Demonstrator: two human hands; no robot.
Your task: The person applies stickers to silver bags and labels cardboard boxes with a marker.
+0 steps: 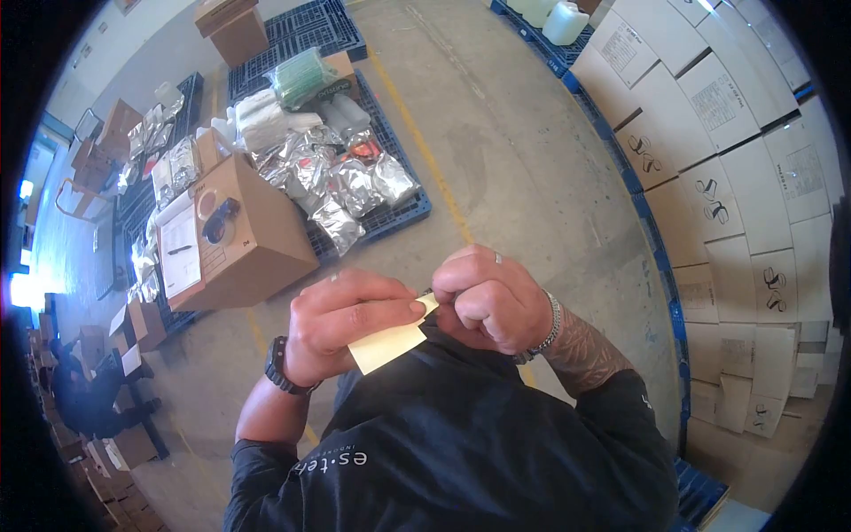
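My left hand (341,317), with a black watch on its wrist, pinches a pale yellow paper (386,348) between thumb and fingers in front of my dark shirt. The paper's upper right corner reaches toward my right hand (492,301). The fingers of my right hand are curled, with a ring on one and a bracelet on the wrist. A small dark thing lies at its fingertips beside the paper corner; what it is I cannot make out.
A cardboard box (257,222) with a clipboard (180,251) and tape on it stands left. Silver foil bags (341,177) lie on a blue pallet (412,209). Stacked cartons (709,195) line the right. Another person (84,390) bends at far left.
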